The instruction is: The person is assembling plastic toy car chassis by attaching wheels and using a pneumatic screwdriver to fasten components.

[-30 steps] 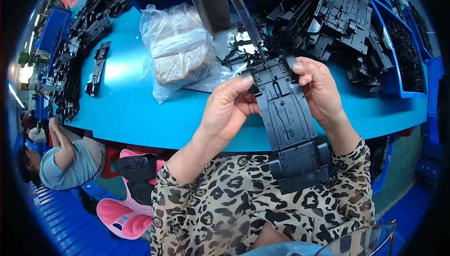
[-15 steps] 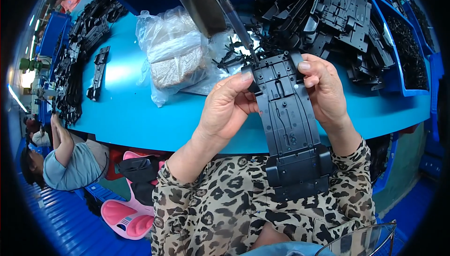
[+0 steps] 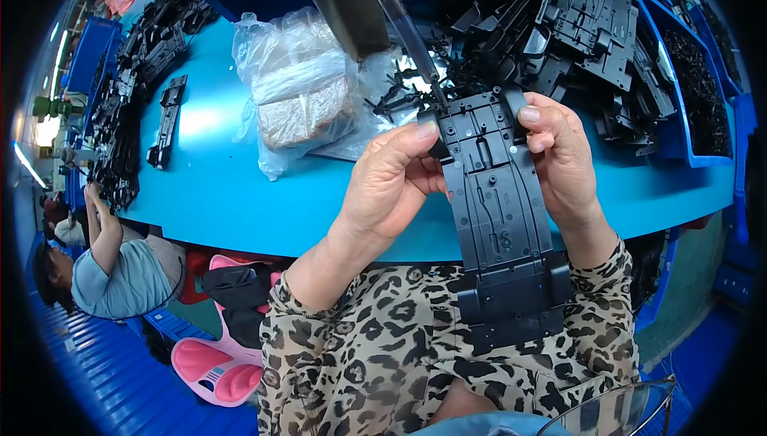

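Left hand (image 3: pixel 391 180): fingers closed on upper left edge of the black plastic plate (image 3: pixel 502 220).
Right hand (image 3: pixel 562 156): fingers pinching its upper right edge.
Plate: between both hands, over near edge of desk (image 3: pixel 216 204).
Rod (image 3: pixel 403 29): tip at plate's upper left corner; contact unclear.

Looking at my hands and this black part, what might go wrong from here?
The hanging tool's shaft ends close to your left hand, so a slip might hurt your thumb. With your left and right hand gripping only its far end, the black part could tilt. The uneven pile of black parts might slide.
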`<state>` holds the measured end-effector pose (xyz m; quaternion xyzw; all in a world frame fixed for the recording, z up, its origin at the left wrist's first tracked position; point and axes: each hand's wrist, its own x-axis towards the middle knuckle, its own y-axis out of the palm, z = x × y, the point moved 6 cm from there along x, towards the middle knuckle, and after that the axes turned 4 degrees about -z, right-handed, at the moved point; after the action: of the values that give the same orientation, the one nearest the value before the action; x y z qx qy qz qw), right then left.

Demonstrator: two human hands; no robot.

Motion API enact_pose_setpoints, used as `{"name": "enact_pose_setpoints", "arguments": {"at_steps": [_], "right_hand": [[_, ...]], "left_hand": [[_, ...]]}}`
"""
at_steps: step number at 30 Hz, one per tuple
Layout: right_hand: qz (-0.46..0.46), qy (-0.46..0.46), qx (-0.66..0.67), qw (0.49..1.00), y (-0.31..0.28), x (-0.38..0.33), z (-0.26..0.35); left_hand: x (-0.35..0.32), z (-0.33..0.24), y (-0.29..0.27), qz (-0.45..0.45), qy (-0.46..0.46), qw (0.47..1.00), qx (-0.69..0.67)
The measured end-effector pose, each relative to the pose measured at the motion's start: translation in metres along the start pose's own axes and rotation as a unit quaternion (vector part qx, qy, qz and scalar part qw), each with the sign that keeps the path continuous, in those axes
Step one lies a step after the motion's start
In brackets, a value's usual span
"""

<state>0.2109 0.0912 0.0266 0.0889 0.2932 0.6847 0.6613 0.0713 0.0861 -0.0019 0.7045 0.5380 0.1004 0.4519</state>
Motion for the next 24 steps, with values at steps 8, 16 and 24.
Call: {"name": "enact_pose_setpoints", "arguments": {"at_steps": [8,16,24], "right_hand": [[-0.002,-0.004,0.008,1.0,-0.0005,0.0007,0.0001],[0.005,-0.004,0.007,1.0,0.0008,-0.0002,0.0003],[0.012,-0.01,0.019,1.0,0.0002,-0.0016,0.0014]], "left_hand": [[0.0011,-0.0002,0.0005,-0.01,0.0,1.0,0.014],[-0.0006,-0.0014,0.002,-0.002,0.0,1.0,0.018],[-0.0018,-0.0036,0.0052,0.014,0.001,1.0,0.023]]}}
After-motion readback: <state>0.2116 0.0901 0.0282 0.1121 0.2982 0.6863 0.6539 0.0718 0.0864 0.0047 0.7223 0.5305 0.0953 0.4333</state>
